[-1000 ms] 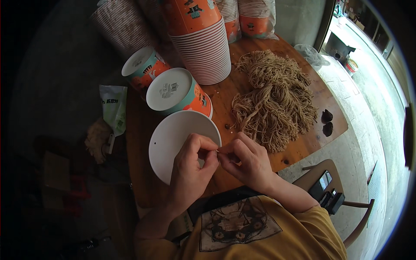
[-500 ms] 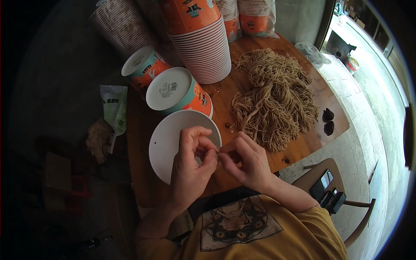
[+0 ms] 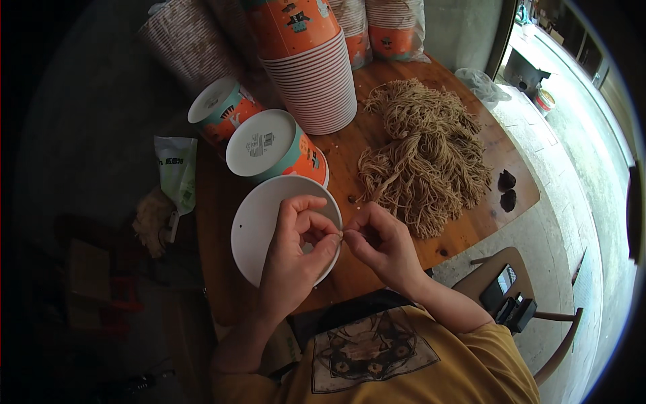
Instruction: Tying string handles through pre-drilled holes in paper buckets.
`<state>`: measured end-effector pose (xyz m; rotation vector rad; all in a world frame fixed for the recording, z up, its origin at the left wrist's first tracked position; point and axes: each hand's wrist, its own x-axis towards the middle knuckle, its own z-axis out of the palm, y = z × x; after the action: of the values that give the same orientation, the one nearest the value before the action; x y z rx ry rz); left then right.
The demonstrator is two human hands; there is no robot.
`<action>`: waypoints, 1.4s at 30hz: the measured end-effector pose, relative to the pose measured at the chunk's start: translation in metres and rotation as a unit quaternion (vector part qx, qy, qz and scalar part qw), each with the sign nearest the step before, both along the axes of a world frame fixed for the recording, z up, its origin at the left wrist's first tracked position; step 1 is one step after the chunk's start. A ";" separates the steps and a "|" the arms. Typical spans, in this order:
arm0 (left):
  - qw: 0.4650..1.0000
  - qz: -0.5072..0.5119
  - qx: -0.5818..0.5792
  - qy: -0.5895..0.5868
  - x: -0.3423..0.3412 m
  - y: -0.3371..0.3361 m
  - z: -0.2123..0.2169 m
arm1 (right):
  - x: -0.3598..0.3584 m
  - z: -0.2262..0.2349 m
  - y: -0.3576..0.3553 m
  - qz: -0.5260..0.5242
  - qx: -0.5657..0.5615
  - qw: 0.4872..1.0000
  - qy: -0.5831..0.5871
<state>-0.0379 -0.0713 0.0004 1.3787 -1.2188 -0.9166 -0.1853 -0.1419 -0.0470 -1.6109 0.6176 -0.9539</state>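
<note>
Thumb and fingertips of my left hand (image 3: 296, 252) pinch together above the right part of a white bowl-shaped tub (image 3: 252, 232). My right hand (image 3: 383, 249) pinches at the same spot, just past the tub's rim, so the fingertips of both hands meet. Whatever they grip there is too small to make out. Beyond my right hand lies a big heap of tan, string-like strands (image 3: 431, 155) on the wooden table (image 3: 336, 158).
Behind the tub, two orange-and-teal paper buckets (image 3: 262, 145) stand upside down. A tall stack of such buckets (image 3: 313, 87) rises behind them. Two dark pieces (image 3: 508, 190) lie at the table's right edge. A chair (image 3: 481, 276) holding a phone (image 3: 499, 283) stands at the right.
The view has shifted slightly. Both hands stay pinched together at almost the same place, with only small finger movement.
</note>
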 end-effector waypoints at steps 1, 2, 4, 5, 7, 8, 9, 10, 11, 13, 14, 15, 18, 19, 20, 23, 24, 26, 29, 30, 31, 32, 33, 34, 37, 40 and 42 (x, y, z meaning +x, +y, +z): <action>0.999 -0.004 0.018 0.034 0.001 -0.001 -0.001 | -0.001 0.001 0.000 -0.001 -0.001 1.000 0.000; 0.999 -0.005 0.018 0.034 0.001 -0.001 0.000 | -0.002 0.004 0.002 -0.016 0.001 1.000 0.017; 0.994 -0.006 0.050 0.095 0.001 -0.002 0.001 | -0.003 0.006 0.002 -0.030 0.002 0.999 0.034; 0.994 -0.006 0.050 0.096 0.001 -0.002 0.001 | -0.004 0.006 0.001 -0.049 -0.089 0.994 0.045; 0.993 -0.003 0.056 0.103 0.001 -0.002 0.002 | -0.005 0.003 -0.002 -0.067 -0.178 0.980 0.057; 0.993 -0.002 0.055 0.103 0.001 -0.002 0.002 | -0.006 0.002 -0.005 -0.072 -0.259 0.961 0.059; 0.993 -0.004 0.057 0.103 0.002 -0.002 0.001 | -0.006 0.001 -0.007 -0.076 -0.338 0.936 0.060; 0.993 -0.006 0.060 0.103 0.002 -0.003 0.001 | -0.007 0.003 -0.010 -0.075 -0.339 0.936 0.059; 0.993 -0.005 0.060 0.105 0.002 -0.003 0.001 | -0.008 0.006 -0.013 -0.082 -0.400 0.910 0.072; 0.993 -0.009 0.068 0.097 0.002 -0.003 0.002 | -0.011 0.007 -0.015 -0.087 -0.460 0.880 0.084; 0.993 -0.009 0.067 0.098 0.003 -0.003 0.002 | -0.014 0.006 -0.016 -0.088 -0.513 0.847 0.109; 0.992 -0.011 0.070 0.104 0.004 -0.003 0.001 | -0.014 0.007 -0.017 -0.089 -0.564 0.810 0.133; 0.992 -0.008 0.074 0.102 0.004 -0.003 0.002 | -0.013 0.014 -0.021 -0.066 -0.607 0.781 0.132; 0.993 -0.004 0.075 0.094 0.004 -0.002 0.003 | -0.011 0.015 -0.023 -0.065 -0.607 0.781 0.131; 0.993 -0.004 0.074 0.094 0.003 -0.002 0.002 | -0.009 0.016 -0.026 -0.046 -0.597 0.793 0.115; 0.993 -0.010 0.073 0.095 0.002 -0.002 0.001 | -0.004 0.020 -0.025 -0.016 -0.530 0.842 0.106; 0.993 -0.012 0.068 0.091 0.001 -0.002 0.001 | -0.003 0.020 -0.024 -0.004 -0.469 0.876 0.112; 0.994 -0.014 0.063 0.088 0.002 -0.002 0.001 | -0.001 0.019 -0.021 0.030 -0.307 0.947 0.093; 0.994 -0.026 0.057 0.091 0.003 -0.001 -0.001 | -0.003 0.007 -0.020 0.127 0.092 0.987 0.026; 0.991 -0.025 0.062 0.117 0.003 -0.001 0.000 | -0.004 0.009 -0.019 0.148 0.172 0.974 0.002; 0.987 -0.023 0.067 0.143 0.004 -0.001 0.001 | -0.005 0.010 -0.019 0.168 0.251 0.953 -0.023; 0.987 -0.023 0.068 0.144 0.004 -0.001 0.002 | -0.007 0.008 -0.019 0.168 0.252 0.953 -0.023; 0.986 -0.024 0.070 0.150 0.003 -0.001 0.002 | -0.010 0.006 -0.019 0.169 0.263 0.949 -0.030; 0.985 -0.025 0.071 0.155 0.003 -0.001 0.002 | -0.011 0.004 -0.017 0.171 0.273 0.946 -0.037; 0.985 -0.023 0.069 0.157 0.002 -0.002 0.002 | -0.010 0.001 -0.005 0.124 0.207 0.968 -0.066; 0.987 -0.027 0.060 0.148 0.001 -0.002 0.002 | -0.009 -0.009 -0.003 0.097 0.123 0.986 -0.049; 0.987 -0.027 0.058 0.149 0.001 -0.002 0.002 | -0.008 -0.008 -0.001 0.088 0.121 0.988 -0.044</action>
<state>-0.0370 -0.0729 0.0019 1.2498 -0.9903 -1.2015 -0.1928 -0.1433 -0.0550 -1.3749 0.4995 -0.7830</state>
